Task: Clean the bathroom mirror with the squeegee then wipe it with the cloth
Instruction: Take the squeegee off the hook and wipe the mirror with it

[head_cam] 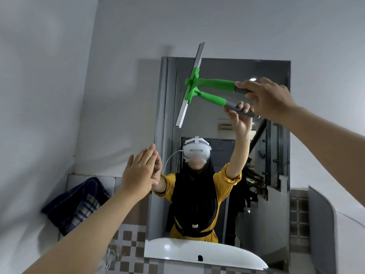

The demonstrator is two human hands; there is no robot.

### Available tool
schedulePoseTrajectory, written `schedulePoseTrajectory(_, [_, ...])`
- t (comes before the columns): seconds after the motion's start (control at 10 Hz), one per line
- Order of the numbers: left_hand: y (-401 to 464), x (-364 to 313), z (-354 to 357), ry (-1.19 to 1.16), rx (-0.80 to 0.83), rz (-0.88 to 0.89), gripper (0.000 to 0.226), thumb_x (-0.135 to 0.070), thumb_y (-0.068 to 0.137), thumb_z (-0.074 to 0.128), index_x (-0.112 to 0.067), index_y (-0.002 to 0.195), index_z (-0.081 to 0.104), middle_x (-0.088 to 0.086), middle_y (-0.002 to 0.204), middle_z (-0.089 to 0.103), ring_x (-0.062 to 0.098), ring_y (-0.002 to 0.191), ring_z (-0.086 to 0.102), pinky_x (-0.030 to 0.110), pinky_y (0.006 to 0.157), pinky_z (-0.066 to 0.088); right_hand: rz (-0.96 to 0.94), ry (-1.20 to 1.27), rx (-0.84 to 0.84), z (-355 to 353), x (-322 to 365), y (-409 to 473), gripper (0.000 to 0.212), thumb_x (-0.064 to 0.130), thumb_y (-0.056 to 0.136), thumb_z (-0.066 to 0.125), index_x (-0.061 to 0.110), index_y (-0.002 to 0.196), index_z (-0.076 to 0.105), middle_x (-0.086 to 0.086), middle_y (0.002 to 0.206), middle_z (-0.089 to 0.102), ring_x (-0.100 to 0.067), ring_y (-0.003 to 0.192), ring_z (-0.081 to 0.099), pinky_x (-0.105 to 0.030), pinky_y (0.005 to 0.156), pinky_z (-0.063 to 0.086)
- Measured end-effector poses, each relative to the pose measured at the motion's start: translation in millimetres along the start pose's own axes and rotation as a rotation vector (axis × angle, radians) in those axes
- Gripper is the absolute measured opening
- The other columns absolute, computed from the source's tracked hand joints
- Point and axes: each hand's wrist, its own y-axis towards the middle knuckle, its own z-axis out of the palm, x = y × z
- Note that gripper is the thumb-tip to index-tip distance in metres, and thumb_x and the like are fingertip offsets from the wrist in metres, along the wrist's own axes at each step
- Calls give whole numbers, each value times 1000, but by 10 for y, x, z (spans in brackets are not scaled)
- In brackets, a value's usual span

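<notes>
Green plastic squeegee with a long metal-and-rubber blade (194,84): held high against the upper left part of the frameless rectangular wall mirror (272,155), blade standing nearly vertical, its top end poking above the mirror's upper edge. The green handle runs out to the right into a grey ribbed grip. Its reflection shows just below it in the glass.

Right hand (264,97): fingers wrapped closed around the grey grip, at the far end from the blade. Judgement: correct hold; the tool looks light and stiff, and the ribbed grip should resist slipping if wet. The rubber edge is the only soft part and needs even pressure along its length, or it will likely streak.

Left hand (140,169): empty, fingers straight and held together, palm toward the mirror's left edge. Whether it touches the glass, cannot tell.

Dark blue checked cloth (77,204): draped at the left on the tiled ledge, well apart from both hands, soft and limp, not yet in use. Judgement: squeegee stage in hand.

White basin (197,252) seen only as a reflection at the mirror's foot.
</notes>
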Motion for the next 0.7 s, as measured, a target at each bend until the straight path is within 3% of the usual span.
schedulePoseTrajectory(0.1, [0,-39,-37,-78,188,-64,102,-66,67,-14,-12,134,40,-1,150,28,-15,125,-25,20,104,-18,39,2,-26,-62,-203,-121,39,21,96,49,33,133,48,-18,98,56,-38,78,57,-48,74,47])
schedulePoseTrajectory(0.2, [91,-80,98,-73,-91,56,67,-46,94,19,7,115,54,0,138,44,8,130,33,23,113,2,75,2,-51,-128,-382,-260,37,17,96,49,30,131,51,-18,96,56,-35,74,54,-44,71,43])
schedulePoseTrajectory(0.3, [70,-102,27,5,-65,-16,55,-37,85,47,2,124,51,16,136,48,21,126,34,35,113,10,122,8,-52,-176,-509,-395,38,16,96,48,29,130,51,-18,95,56,-36,74,53,-42,69,42])
schedulePoseTrajectory(0.4, [-6,-127,-87,27,43,-80,76,-21,74,69,-9,140,33,8,152,27,25,139,23,47,111,12,165,8,-49,-222,-599,-509,38,16,95,48,30,131,50,-19,96,57,-40,78,55,-43,70,43])
schedulePoseTrajectory(0.7, [-7,-143,-82,98,16,-59,79,-19,71,72,-6,139,33,12,150,31,29,137,27,50,110,18,343,53,-66,-363,-860,-927,38,14,94,48,26,130,48,-23,96,61,-43,83,56,-44,70,50])
